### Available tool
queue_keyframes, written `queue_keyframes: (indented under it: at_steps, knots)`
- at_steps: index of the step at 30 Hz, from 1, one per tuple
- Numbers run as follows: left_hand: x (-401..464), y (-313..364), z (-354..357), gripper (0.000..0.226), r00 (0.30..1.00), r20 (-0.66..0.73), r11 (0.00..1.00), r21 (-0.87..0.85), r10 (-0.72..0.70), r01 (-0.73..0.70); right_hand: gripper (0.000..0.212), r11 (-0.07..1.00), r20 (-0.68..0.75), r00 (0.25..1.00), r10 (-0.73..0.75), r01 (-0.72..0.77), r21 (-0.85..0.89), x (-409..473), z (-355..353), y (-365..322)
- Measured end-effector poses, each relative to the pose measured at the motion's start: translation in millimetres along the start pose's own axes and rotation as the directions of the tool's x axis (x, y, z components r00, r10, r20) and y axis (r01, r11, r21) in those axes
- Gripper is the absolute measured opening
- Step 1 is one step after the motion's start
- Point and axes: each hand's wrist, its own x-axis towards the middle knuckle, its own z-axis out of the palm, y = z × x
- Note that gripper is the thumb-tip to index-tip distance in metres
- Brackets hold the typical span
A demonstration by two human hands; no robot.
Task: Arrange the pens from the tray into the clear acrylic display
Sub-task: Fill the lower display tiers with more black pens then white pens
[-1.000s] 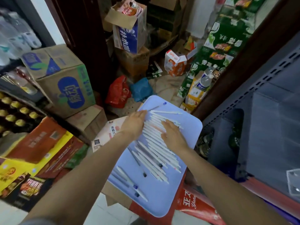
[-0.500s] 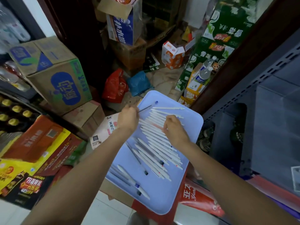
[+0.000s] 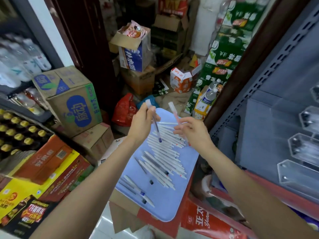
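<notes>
A light blue tray (image 3: 165, 207) rests on cartons and holds several white pens (image 3: 164, 152) lying side by side. Above its far end, my left hand (image 3: 140, 125) holds a blue-tipped pen (image 3: 154, 121) upright with the tip pointing down. My right hand (image 3: 193, 131) pinches a red pen (image 3: 174, 112), also lifted off the tray. The clear acrylic display (image 3: 303, 147) with several stepped pockets hangs on the grey shelf panel at the right.
Stacked cartons (image 3: 72, 104) and bottled drinks crowd the left. Boxes, a red bag (image 3: 124, 111) and green cases (image 3: 222, 57) fill the floor beyond the tray. A grey perforated shelf upright (image 3: 269, 66) runs along the right.
Both hands have risen off the tray, each lifting one pen. The left pen went from nearly flat to upright, and the camera has tilted up.
</notes>
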Motion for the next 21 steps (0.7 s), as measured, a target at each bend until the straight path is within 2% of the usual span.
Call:
queue_keyframes:
  at_steps: [2, 4, 9, 11, 14, 17, 19, 21]
  knots:
    - [-7, 28, 18, 0.029, 0.995, 0.052, 0.997, 0.015, 0.081, -0.082, 0.017, 0.991, -0.022, 0.999, -0.034, 0.036, 0.127, -15, -21, -17]
    - [-15, 54, 39, 0.032, 0.976, 0.106, 0.975, 0.104, 0.188, -0.199, 0.008, 0.970, -0.076, 0.996, -0.052, 0.069, 0.233, -33, -43, -29]
    - [-42, 118, 100, 0.036, 0.901, 0.328, 0.943, 0.072, 0.284, -0.324, 0.005, 0.952, -0.329, 0.935, -0.130, 0.211, 0.223, -86, -118, -40]
    - [-56, 142, 130, 0.022, 0.858, 0.398, 0.925, 0.057, 0.324, -0.375, 0.010, 0.944, -0.412, 0.898, -0.153, 0.256, 0.207, -111, -156, -37]
    - [-84, 180, 183, 0.011, 0.787, 0.480, 0.904, -0.028, 0.387, -0.427, 0.006, 0.928, -0.441, 0.887, -0.139, 0.272, 0.255, -155, -214, -23]
    - [-109, 209, 237, 0.008, 0.715, 0.517, 0.814, 0.058, 0.471, -0.578, 0.010, 0.873, -0.478, 0.873, -0.102, 0.309, 0.378, -200, -273, -3]
    - [-122, 222, 269, 0.006, 0.701, 0.528, 0.774, 0.123, 0.479, -0.621, 0.010, 0.811, -0.517, 0.851, -0.090, 0.364, 0.457, -229, -313, 9]
    - [-136, 230, 299, 0.006, 0.701, 0.533, 0.753, 0.169, 0.473, -0.636, 0.008, 0.796, -0.541, 0.834, -0.108, 0.399, 0.455, -253, -349, 22]
